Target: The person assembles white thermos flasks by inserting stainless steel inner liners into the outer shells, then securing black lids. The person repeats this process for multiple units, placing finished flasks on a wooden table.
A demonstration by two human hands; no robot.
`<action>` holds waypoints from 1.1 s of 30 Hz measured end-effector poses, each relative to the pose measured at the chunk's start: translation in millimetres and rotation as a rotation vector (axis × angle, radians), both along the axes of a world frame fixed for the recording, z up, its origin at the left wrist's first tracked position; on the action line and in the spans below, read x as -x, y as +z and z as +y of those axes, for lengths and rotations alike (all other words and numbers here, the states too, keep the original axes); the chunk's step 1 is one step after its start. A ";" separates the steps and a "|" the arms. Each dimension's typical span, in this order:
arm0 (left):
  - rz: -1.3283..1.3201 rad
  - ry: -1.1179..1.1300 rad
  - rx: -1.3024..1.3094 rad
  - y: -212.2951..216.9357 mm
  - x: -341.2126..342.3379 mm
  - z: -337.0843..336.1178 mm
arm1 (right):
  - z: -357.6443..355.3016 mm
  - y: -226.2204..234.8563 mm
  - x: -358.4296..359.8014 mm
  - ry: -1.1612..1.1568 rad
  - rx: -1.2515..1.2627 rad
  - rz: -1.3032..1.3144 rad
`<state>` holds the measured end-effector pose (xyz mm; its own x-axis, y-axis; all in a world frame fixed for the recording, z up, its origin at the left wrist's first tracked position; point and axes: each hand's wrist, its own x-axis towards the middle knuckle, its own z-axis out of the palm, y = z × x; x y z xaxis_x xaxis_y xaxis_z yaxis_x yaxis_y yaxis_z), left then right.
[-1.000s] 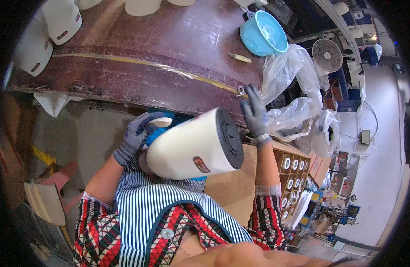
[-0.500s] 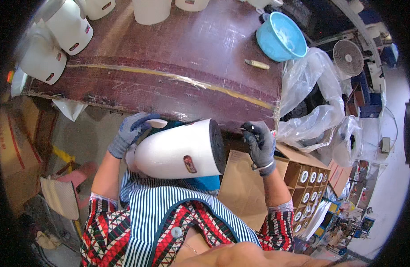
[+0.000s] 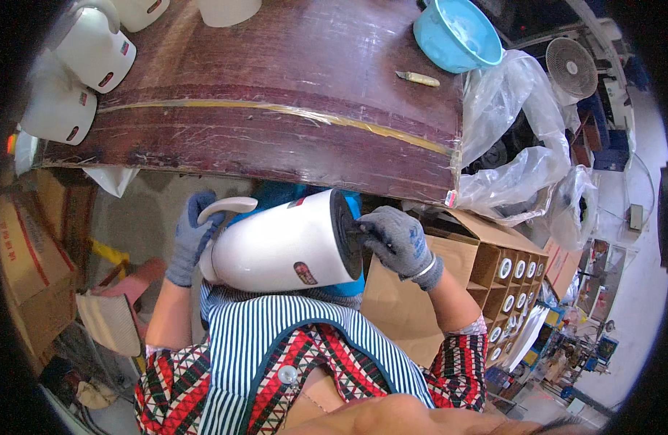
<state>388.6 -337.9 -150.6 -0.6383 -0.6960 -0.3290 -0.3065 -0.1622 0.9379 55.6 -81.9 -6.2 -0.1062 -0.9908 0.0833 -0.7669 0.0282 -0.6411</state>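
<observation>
A white vacuum jug (image 3: 283, 243) lies on its side across my lap, its black base (image 3: 346, 235) facing right and its curved handle (image 3: 229, 206) on the upper left. My left hand (image 3: 192, 239), in a grey-blue work glove, is wrapped round the jug's top end beside the handle. On the other side my right hand (image 3: 400, 243), in a matching glove with dark fingertips, has its fingers pinched together against the middle of the base. Whatever those fingertips hold, if anything, is hidden.
In front is a worn dark-red table (image 3: 276, 138) with a yellow strip. White jugs (image 3: 94, 51) stand at its far left; a blue basin (image 3: 457, 36) and a knife (image 3: 421, 78) are at the right. Beside me is an open carton (image 3: 486, 268) with round-ended items in compartments.
My right hand has moved left from beside the jug to its black base. The jug has shifted and turned slightly, and the table stands a little higher in view.
</observation>
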 end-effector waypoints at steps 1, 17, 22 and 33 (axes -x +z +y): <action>-0.069 -0.030 -0.136 -8.1 -18.1 -0.3 | -1.8 2.2 -6.1 0.019 -0.029 -0.018; -0.011 -0.040 0.824 83.7 -3.4 15.6 | 43.5 -21.8 -53.8 -0.639 -0.363 -0.563; 0.104 -0.174 1.790 267.1 34.6 -89.2 | -63.4 -8.0 -34.4 -0.499 0.218 -0.345; -0.581 -0.402 2.392 269.1 111.7 -301.8 | -93.3 -85.6 45.3 -0.695 0.386 -0.371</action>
<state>276.9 -639.7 118.5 -0.9387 0.0804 0.3354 -0.2142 0.6262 -0.7497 10.2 -175.2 -91.8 -0.7622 -0.6013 0.2397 -0.3966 0.1412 -0.9071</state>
